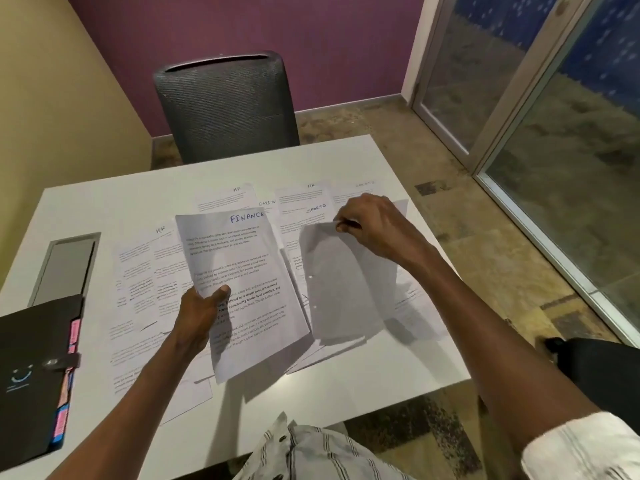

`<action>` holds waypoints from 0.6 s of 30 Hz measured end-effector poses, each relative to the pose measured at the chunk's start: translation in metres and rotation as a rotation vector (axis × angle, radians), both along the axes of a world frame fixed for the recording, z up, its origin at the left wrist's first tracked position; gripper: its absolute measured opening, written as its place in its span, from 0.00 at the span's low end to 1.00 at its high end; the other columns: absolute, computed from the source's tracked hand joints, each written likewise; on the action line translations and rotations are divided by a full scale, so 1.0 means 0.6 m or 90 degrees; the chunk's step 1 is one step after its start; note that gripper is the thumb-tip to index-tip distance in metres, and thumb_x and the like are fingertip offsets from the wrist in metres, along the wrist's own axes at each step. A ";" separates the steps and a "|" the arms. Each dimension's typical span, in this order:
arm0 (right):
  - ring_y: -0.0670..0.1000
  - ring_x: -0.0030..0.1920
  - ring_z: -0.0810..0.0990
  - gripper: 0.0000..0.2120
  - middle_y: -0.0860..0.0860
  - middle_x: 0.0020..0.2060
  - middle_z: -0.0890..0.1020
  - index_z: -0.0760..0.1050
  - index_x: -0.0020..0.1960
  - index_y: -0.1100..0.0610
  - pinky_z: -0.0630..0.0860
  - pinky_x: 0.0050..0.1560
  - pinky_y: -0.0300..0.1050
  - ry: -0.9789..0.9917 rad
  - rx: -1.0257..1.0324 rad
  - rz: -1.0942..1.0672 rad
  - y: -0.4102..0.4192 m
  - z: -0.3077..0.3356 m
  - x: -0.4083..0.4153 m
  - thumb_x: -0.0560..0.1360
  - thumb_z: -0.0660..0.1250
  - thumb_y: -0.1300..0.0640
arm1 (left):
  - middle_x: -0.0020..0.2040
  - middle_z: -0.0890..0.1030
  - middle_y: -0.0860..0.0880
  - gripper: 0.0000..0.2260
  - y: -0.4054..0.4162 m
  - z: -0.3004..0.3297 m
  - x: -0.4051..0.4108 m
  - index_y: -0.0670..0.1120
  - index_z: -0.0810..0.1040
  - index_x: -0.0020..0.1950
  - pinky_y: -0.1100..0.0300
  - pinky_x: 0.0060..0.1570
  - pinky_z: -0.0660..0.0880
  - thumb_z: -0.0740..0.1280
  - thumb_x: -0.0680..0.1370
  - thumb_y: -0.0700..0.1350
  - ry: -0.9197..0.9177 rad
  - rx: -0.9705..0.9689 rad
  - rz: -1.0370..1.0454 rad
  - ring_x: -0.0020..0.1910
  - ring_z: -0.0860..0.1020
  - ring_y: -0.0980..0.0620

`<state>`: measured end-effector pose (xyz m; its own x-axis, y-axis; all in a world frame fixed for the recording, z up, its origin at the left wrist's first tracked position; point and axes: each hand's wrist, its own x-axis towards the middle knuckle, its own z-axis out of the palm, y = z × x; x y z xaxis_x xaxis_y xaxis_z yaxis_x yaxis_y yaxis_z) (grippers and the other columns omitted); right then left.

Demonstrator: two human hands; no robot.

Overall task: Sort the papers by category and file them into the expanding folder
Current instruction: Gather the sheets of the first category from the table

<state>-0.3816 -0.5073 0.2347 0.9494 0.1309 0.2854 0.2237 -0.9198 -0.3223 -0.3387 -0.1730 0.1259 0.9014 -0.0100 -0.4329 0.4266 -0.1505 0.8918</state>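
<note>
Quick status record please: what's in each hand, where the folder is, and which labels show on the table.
left hand: holds FINANCE sheet by its lower left edge
right hand: pinches top edge of a blank-side sheet
expanding folder: left table edge, strap fastened
papers on table: spread out; HR, SPORTS labels readable
filed so far: cannot tell

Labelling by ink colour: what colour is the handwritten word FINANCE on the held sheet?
Blue, on the FINANCE sheet; the head view shows it.

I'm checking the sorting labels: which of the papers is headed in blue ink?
The FINANCE sheet, held up by the left hand. Its heading is blue; the headings readable on the table's sheets, such as SPORTS, are dark.
</note>
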 end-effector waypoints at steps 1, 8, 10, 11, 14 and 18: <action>0.55 0.42 0.80 0.06 0.54 0.43 0.85 0.84 0.47 0.59 0.75 0.43 0.47 -0.023 -0.006 -0.007 0.005 0.008 0.010 0.76 0.68 0.60 | 0.49 0.84 0.44 0.08 0.004 0.003 -0.001 0.42 0.80 0.57 0.48 0.48 0.80 0.70 0.78 0.39 -0.003 0.002 0.002 0.47 0.83 0.42; 0.54 0.43 0.82 0.12 0.55 0.44 0.86 0.85 0.50 0.57 0.77 0.50 0.48 -0.193 0.020 -0.085 0.036 0.043 0.027 0.77 0.65 0.53 | 0.47 0.83 0.47 0.04 0.037 0.025 -0.012 0.45 0.79 0.51 0.57 0.40 0.77 0.69 0.78 0.38 -0.031 0.011 0.041 0.43 0.82 0.46; 0.53 0.41 0.82 0.09 0.54 0.41 0.86 0.85 0.47 0.56 0.78 0.46 0.48 -0.206 0.020 -0.071 0.048 0.031 0.007 0.76 0.67 0.54 | 0.46 0.82 0.47 0.06 0.047 0.029 -0.017 0.43 0.78 0.55 0.58 0.41 0.76 0.68 0.79 0.38 -0.041 0.021 0.050 0.41 0.80 0.48; 0.53 0.40 0.81 0.08 0.53 0.40 0.85 0.85 0.46 0.56 0.77 0.44 0.48 -0.186 0.030 -0.046 0.053 0.015 -0.007 0.75 0.67 0.56 | 0.46 0.81 0.47 0.07 0.052 0.030 -0.021 0.43 0.77 0.57 0.58 0.42 0.75 0.67 0.79 0.38 -0.045 0.026 0.053 0.40 0.80 0.49; 0.52 0.38 0.79 0.06 0.51 0.37 0.84 0.83 0.40 0.55 0.76 0.41 0.49 -0.057 0.073 0.018 0.067 -0.072 -0.055 0.72 0.67 0.58 | 0.47 0.81 0.45 0.08 0.068 0.025 -0.029 0.42 0.77 0.58 0.56 0.46 0.76 0.67 0.79 0.38 -0.044 0.021 0.068 0.40 0.80 0.49; 0.56 0.36 0.80 0.04 0.52 0.36 0.82 0.82 0.39 0.56 0.77 0.35 0.49 0.094 0.067 0.001 0.089 -0.252 -0.126 0.67 0.69 0.63 | 0.52 0.82 0.42 0.10 0.086 0.004 -0.039 0.41 0.77 0.60 0.50 0.52 0.76 0.68 0.79 0.38 -0.022 0.020 0.071 0.43 0.81 0.46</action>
